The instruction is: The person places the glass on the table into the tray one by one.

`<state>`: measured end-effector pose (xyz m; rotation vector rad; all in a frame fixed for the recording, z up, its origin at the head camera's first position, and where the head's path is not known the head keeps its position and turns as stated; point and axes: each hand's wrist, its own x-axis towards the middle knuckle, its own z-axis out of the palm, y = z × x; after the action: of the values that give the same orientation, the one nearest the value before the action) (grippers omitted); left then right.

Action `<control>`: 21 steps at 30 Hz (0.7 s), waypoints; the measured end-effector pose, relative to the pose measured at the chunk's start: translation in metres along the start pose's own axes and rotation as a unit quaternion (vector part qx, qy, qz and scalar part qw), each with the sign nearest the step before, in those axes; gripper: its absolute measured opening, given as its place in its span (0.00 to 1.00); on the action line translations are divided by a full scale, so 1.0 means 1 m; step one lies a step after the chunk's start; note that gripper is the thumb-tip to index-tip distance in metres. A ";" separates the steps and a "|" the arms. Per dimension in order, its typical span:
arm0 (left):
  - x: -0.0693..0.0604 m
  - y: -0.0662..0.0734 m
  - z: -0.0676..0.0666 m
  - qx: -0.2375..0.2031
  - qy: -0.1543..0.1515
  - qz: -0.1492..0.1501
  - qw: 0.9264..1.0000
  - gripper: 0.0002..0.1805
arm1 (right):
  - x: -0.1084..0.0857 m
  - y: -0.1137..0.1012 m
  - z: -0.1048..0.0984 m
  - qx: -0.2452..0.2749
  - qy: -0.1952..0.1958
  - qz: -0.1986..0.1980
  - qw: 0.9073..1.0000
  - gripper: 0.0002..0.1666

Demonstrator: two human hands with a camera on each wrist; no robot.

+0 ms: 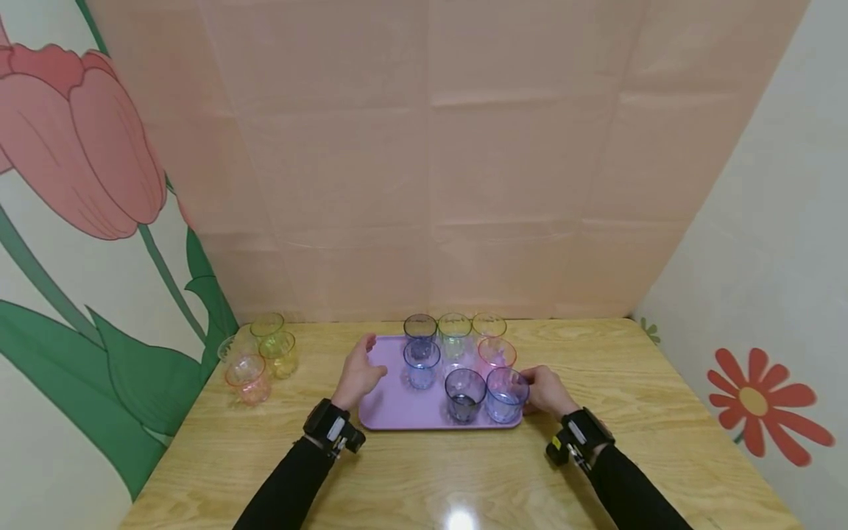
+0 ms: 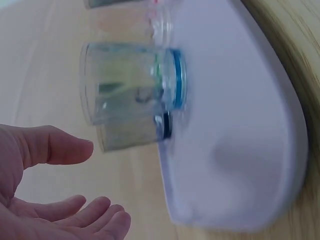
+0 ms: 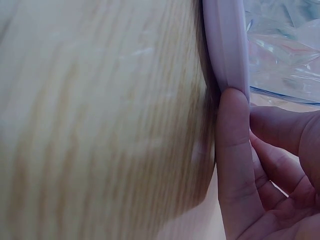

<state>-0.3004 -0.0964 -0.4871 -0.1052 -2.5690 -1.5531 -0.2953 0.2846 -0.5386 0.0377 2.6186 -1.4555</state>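
A lilac tray (image 1: 397, 411) lies on the table, carrying several clear tinted glasses. My left hand (image 1: 358, 374) hovers at its left edge, thumb and fingers spread, holding nothing. A blue-tinted glass (image 2: 135, 82) stands nearest to it on the tray, apart from the fingers. My right hand (image 1: 547, 391) is at the tray's right edge, beside a blue-purple glass (image 1: 507, 397). In the right wrist view, its finger and thumb pinch the tray rim (image 3: 227, 45). A dark grey glass (image 1: 465, 397) and a pink-rimmed glass (image 1: 497, 355) also stand on the tray.
At the table's left stands a group of glasses, among them a pink-orange one (image 1: 249, 381) and a yellow one (image 1: 283, 361). Along the tray's back are a dark-rimmed glass (image 1: 420, 327), a green one (image 1: 455, 327) and a yellow-orange one (image 1: 489, 324). A beige covering (image 1: 424, 184) hangs behind.
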 end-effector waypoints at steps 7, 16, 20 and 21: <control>-0.003 -0.006 -0.023 -0.035 0.024 -0.010 0.999 0.38 | 0.000 0.001 0.001 0.003 0.000 0.004 1.000 0.09; -0.009 -0.011 -0.051 -0.065 0.042 -0.011 0.997 0.34 | 0.004 -0.001 -0.002 0.000 -0.004 0.016 1.000 0.11; -0.013 -0.017 -0.060 -0.087 0.035 -0.039 0.995 0.34 | 0.004 0.000 -0.003 -0.004 -0.006 0.018 1.000 0.10; -0.014 -0.018 -0.062 -0.091 0.035 -0.044 0.994 0.34 | 0.004 0.000 -0.002 -0.002 -0.005 0.020 1.000 0.09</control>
<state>-0.2836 -0.1594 -0.4772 0.0444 -2.4047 -1.7876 -0.2996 0.2864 -0.5381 0.0833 2.5981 -1.4328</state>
